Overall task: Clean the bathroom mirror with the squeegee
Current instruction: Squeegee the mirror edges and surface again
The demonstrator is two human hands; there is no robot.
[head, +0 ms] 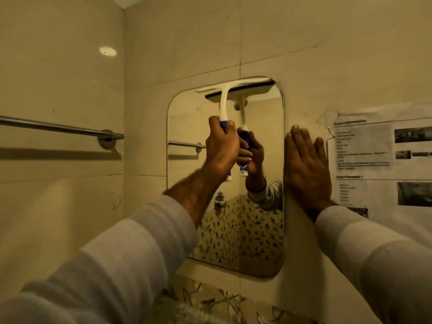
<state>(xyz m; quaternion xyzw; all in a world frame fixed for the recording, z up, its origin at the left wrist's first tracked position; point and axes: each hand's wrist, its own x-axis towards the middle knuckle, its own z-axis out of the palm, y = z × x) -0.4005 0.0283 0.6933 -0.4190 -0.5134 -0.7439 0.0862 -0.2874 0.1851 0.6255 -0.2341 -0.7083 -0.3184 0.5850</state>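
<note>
A rounded rectangular mirror [187, 127] hangs on the beige tiled wall. My left hand [221, 146] is closed around the blue grip of a white squeegee [236, 86], whose blade lies against the mirror's top edge, spanning most of its width. The squeegee and that hand are reflected in the glass just behind. My right hand [306, 169] rests flat on the wall with fingers spread, touching the mirror's right edge and holding nothing. Both forearms wear grey sleeves.
A chrome towel bar [60, 128] runs along the left wall, ending at a round mount near the corner. A printed paper sheet [383, 160] is taped to the wall right of my right hand. Leaf-patterned tiles [210, 300] lie below the mirror.
</note>
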